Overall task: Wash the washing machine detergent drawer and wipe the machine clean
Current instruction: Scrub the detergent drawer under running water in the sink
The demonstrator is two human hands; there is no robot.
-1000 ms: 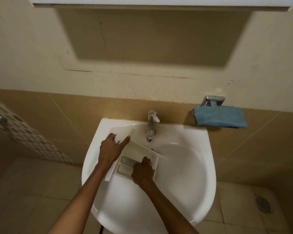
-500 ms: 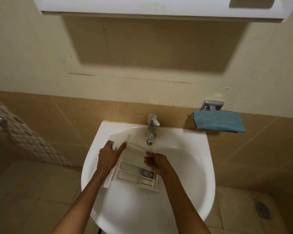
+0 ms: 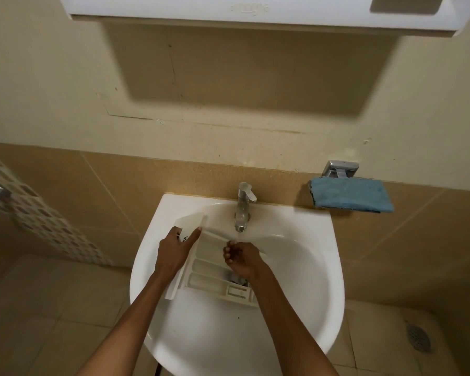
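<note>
left hand grips the drawer front, right hand curled under the tap, grasp unclear: best tilt compartments toward it.

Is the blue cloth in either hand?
No, the blue cloth lies on a wall holder, away from the left hand and the right hand.

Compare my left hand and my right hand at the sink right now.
The left hand grips the front panel of the detergent drawer; the right hand holds nothing visible. The left hand's fingers spread along the panel; the right hand's fingers curl under the tap spout. Both are over the sink.
</note>
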